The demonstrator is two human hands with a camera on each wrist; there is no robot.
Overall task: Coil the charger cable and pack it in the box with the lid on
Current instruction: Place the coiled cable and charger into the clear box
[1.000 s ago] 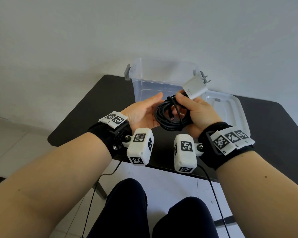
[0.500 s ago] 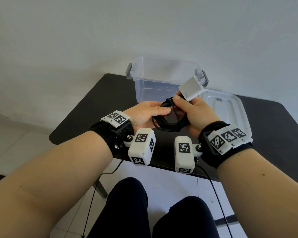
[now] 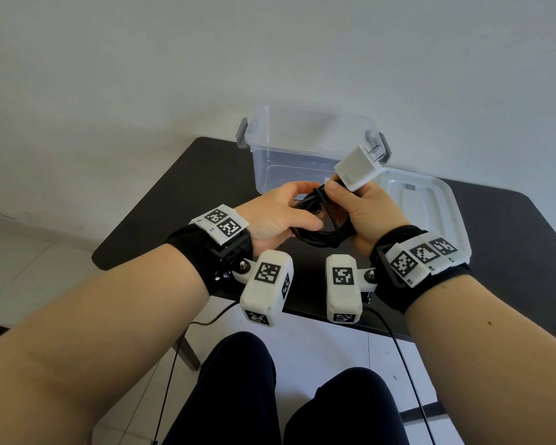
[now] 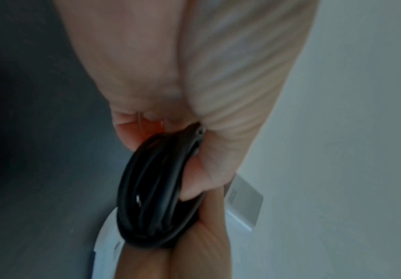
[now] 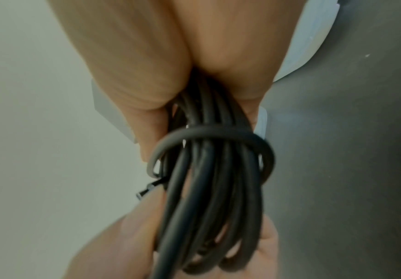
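Note:
A black charger cable is gathered into a coil and held above the near part of the black table. My right hand grips the coil's right side, and the white plug block sticks up from that fist. My left hand curls round the coil's left side, thumb across the strands. In the right wrist view one strand loops crosswise round the bundled cable. The left wrist view shows the cable pinched between the fingers. The clear box stands open behind the hands, its lid lying flat to its right.
The box has grey latches at both ends. Thin black wires hang from the wrist cameras over the table's near edge. My knees are below the table. A pale wall rises behind the table.
My left hand went from lying open beside the coil to closing round it. The plug block has tipped and shifted slightly while the right hand kept its grip.

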